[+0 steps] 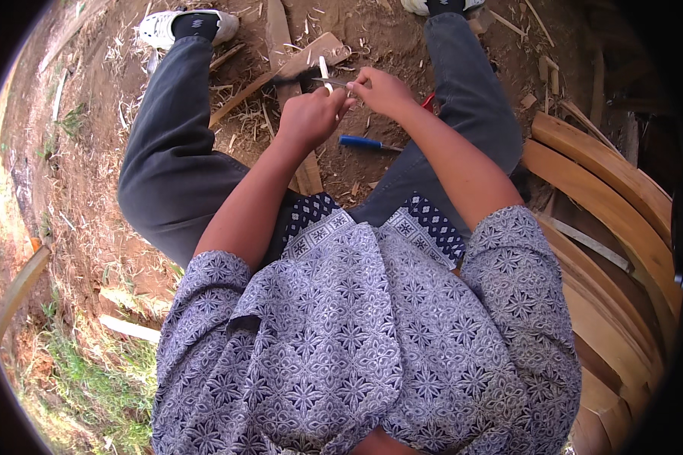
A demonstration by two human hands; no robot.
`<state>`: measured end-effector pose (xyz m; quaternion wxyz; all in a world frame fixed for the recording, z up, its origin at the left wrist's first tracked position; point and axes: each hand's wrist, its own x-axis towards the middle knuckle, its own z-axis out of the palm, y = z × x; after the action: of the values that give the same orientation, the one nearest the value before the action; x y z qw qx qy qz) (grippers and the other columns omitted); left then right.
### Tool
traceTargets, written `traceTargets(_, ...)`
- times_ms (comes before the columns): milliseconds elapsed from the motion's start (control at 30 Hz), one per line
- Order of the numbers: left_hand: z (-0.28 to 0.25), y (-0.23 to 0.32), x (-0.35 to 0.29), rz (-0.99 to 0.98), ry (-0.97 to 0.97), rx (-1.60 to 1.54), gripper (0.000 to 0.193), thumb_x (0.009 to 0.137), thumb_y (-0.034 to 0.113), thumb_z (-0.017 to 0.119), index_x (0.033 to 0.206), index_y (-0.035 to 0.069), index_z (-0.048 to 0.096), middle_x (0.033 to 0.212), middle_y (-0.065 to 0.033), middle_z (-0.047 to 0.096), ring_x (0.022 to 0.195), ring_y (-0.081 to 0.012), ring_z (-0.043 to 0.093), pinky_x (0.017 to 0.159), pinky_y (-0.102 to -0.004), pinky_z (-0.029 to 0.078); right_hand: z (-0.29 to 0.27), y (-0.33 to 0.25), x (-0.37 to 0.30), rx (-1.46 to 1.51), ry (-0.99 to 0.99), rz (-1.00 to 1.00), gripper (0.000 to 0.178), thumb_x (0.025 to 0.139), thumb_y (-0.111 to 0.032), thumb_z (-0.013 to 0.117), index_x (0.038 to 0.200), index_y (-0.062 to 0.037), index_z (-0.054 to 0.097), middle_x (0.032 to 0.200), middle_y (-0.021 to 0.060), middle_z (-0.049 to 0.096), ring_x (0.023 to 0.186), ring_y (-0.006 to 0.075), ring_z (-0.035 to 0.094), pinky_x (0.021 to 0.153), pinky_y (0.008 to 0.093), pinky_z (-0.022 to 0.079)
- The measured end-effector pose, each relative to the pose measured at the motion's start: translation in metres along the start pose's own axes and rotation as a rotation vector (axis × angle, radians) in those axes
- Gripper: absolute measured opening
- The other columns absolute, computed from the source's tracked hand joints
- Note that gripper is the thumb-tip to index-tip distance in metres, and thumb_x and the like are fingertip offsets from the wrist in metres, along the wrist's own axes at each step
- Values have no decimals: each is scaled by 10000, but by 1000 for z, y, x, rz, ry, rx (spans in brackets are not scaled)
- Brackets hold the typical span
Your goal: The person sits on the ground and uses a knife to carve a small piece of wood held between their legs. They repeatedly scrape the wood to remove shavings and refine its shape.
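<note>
My left hand (311, 119) is closed around a narrow pale strip (324, 70), likely wood, whose far end sticks up past the fingers. Just to its right, my right hand (385, 92) pinches the near end of a thin grey metal blade (331, 81). The blade crosses the strip and reaches toward a dark, blurry shape (297, 76), perhaps its handle or a shadow. The two hands nearly touch between my spread knees. Below them on the ground lies a tool with a blue handle (360, 142) and a thin metal shaft.
Flat boards (309, 57) lie crossed on the dirt beyond my hands, among scattered shavings. A red object (429, 101) shows beside my right leg. Curved wooden pieces (607, 182) are stacked at the right. Grass (106, 379) grows at lower left, near a pale wood offcut (129, 328).
</note>
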<state>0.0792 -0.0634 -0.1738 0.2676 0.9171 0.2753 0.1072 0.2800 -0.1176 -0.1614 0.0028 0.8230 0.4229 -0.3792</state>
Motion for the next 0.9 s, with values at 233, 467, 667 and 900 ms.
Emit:
traceTargets(233,5,-1,-1,-15,11,-145,286,1050,373,586,957,107,635,810,-149,676,725,-396,690,640,-523,543,5,-6,4,-16,-6,80,404,983,-577,619,1155,-218,686,1137,79,746,1119,314,701,930,491,526)
traceTargets(467,9,-1,-1,-35,-11,-199,290,1051,351,589,948,82,632,814,-168,675,743,-418,683,662,-540,542,7,-18,12,-56,38,135,388,998,-564,599,1163,-220,667,1135,74,746,1115,316,700,937,494,526)
traceTargets(667,-4,9,4,-75,12,-191,294,1050,366,593,938,99,645,793,-139,672,718,-388,685,636,-517,542,21,-2,49,39,33,164,421,984,-587,606,1142,-204,681,1111,70,751,1092,303,706,931,474,533)
traceTargets(900,-13,8,2,-112,23,-133,288,1044,407,600,973,153,717,793,-79,671,712,-341,689,615,-468,537,18,6,56,18,11,99,521,926,-665,646,1042,-160,705,1039,80,747,1033,272,720,883,442,543)
